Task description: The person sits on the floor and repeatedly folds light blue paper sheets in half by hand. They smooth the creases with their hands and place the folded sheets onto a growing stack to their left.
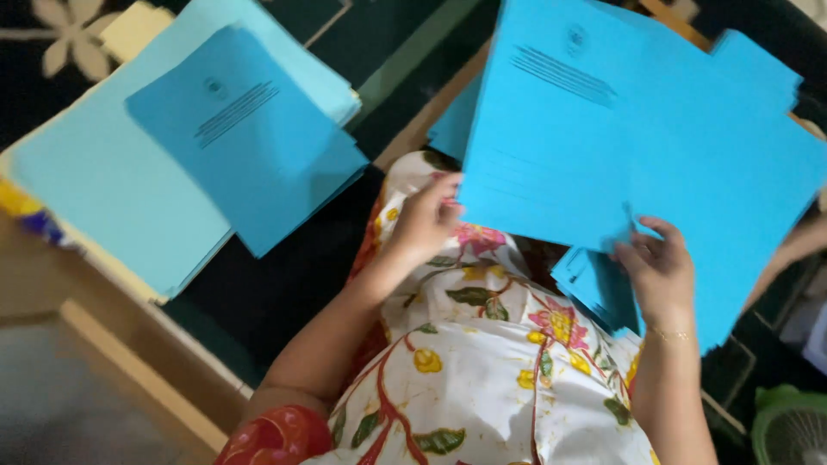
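Note:
A large blue paper cover with dark printed lines near its top is held up over my lap. My left hand grips its lower left edge. My right hand pinches its lower edge, with more blue sheets fanned out behind and a small bundle of blue sheets under the fingers. On the left lies a stack of blue covers, the top one printed like the held one, resting on paler blue sheets.
My lap is covered by floral cloth. A dark patterned carpet lies beneath the stacks. Yellow paper peeks out at the top left. A wooden edge runs along the lower left. A green fan sits at the bottom right.

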